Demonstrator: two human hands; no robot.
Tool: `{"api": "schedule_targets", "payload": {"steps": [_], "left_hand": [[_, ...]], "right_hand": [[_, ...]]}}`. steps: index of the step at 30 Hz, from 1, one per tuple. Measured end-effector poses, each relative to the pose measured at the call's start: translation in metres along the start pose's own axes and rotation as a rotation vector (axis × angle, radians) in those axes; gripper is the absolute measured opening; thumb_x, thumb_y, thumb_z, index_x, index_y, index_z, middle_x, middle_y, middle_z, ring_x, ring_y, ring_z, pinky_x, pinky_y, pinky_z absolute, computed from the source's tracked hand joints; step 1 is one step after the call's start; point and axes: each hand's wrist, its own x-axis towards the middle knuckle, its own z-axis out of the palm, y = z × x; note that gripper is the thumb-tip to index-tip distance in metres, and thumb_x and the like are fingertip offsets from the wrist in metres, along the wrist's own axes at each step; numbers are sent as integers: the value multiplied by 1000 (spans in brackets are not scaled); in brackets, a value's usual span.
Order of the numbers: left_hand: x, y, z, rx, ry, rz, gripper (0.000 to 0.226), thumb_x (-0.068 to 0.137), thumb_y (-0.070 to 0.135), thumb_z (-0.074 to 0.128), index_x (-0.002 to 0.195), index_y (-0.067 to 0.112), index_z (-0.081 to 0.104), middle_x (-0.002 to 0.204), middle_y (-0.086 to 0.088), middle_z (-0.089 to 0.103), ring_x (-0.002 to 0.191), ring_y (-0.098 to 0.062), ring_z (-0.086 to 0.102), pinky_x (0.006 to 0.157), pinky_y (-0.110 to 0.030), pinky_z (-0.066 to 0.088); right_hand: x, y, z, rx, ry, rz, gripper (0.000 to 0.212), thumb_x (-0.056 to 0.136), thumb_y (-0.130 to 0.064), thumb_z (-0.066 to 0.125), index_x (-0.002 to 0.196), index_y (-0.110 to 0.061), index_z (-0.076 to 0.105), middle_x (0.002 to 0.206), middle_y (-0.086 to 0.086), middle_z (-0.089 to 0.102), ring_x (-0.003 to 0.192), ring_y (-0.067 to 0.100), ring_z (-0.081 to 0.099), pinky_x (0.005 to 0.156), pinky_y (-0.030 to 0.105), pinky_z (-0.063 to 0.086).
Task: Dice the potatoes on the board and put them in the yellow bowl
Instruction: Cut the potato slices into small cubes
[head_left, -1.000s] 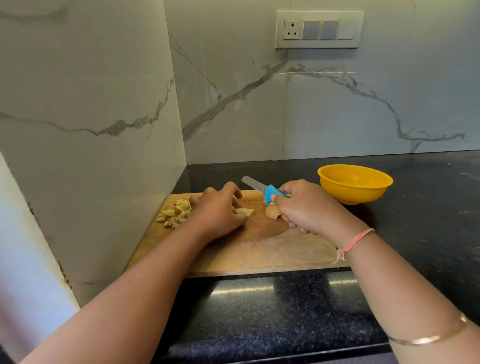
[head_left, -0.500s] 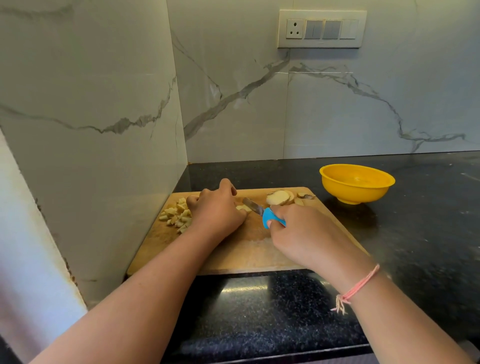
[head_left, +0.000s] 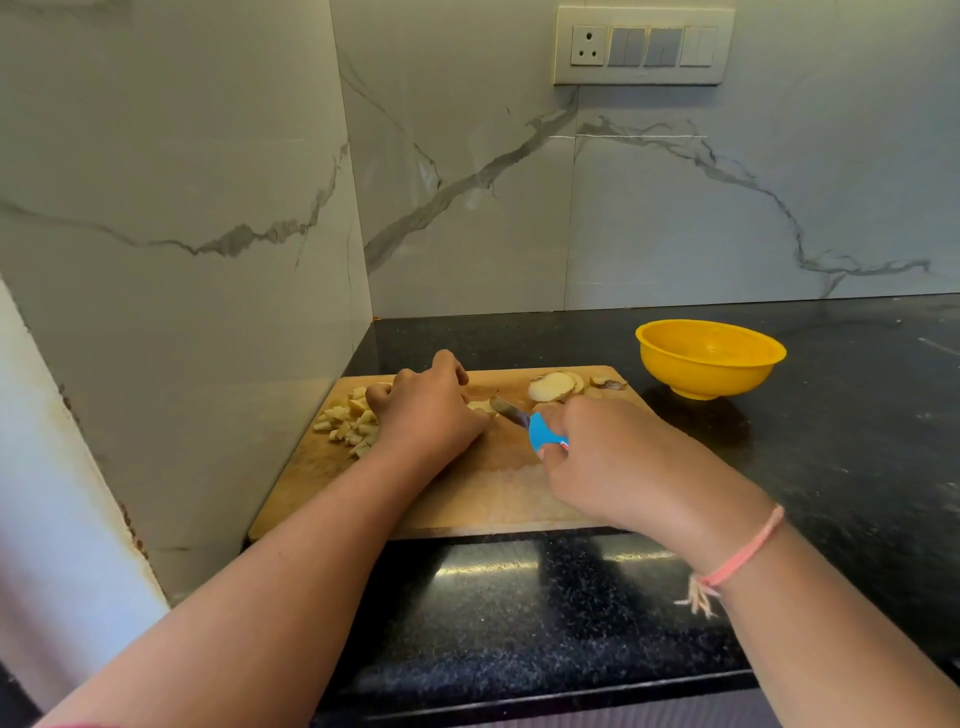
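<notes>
Knife (head_left: 540, 431): the blue handle carries a small red mark, too small to read. Right hand (head_left: 623, 462) lies over the right half of the board (head_left: 467, 499), fingers wrapped round the handle, blade angled left toward the board's middle. Left hand (head_left: 426, 415) sits knuckles-up at the board's far centre, fingers curled down on a pale potato piece (head_left: 480, 405), mostly hidden, at the blade tip. Dice (head_left: 350, 421) are heaped at the board's far left. Slices (head_left: 553, 387) lie at its far right. Bowl (head_left: 709, 358) stands right of the board, apart.
</notes>
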Motion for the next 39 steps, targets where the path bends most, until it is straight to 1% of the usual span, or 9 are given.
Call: {"api": "schedule_targets", "payload": {"steps": [6,11,17,19,22,24,31,34,39], "left_hand": [[4,-4,1,-49,-14,-16,28,88,39,62,107,33,42,105,8,62,112,-19,50,92,-44,31],[4,-4,0,-65,-18,-30,26,89,37,62,103,33,40,104,10,64,112,-18,50,83,-40,26],[6,-6,1,-89,-20,-47,26,87,37,63,102,33,42,101,12,65,109,-16,52,83,-39,26],[6,-6,1,-103,-19,-46,26,87,37,63,102,33,42,100,13,66,107,-15,52,82,-38,26],[6,-6,1,-114,-22,-45,25,87,36,64,102,33,43,97,13,66,105,-14,52,80,-37,26],[6,-6,2,-107,-10,-39,25,88,35,63,102,33,43,97,13,65,105,-14,53,80,-37,26],[5,-6,0,-113,-35,-40,27,88,36,64,103,33,42,100,12,65,109,-16,53,90,-41,29],[4,-7,0,-118,-38,-42,24,90,31,62,103,33,42,101,13,65,109,-16,53,88,-41,27],[4,-8,-3,-108,-14,-59,25,91,31,61,103,33,40,100,12,66,111,-17,52,89,-41,29]], "right_hand": [[-34,7,-18,-10,-11,-6,40,98,-35,43,137,-27,43,121,-3,57,84,12,47,65,21,39],[-17,2,-15,39,73,14,40,100,-36,36,138,-25,44,127,1,55,103,16,54,78,25,42],[12,-4,5,93,39,40,42,99,-32,39,139,-21,43,122,5,57,102,19,54,82,28,45],[19,-6,7,143,12,52,41,98,-28,42,137,-19,43,107,4,59,87,16,53,72,25,45],[22,-6,2,213,-35,53,40,96,-23,43,135,-17,44,75,-1,51,58,10,47,47,20,37],[16,-1,-3,219,-71,56,40,97,-23,42,137,-19,42,69,0,49,49,9,43,40,19,32],[-21,9,-13,111,-59,7,38,99,-33,41,136,-26,43,85,-5,53,55,6,45,45,17,34],[-27,10,-21,66,-38,5,39,98,-34,41,136,-26,44,106,-4,59,70,6,51,55,17,40],[-7,5,-12,118,54,24,39,100,-34,37,136,-23,46,117,1,60,82,10,54,68,22,45]]}}
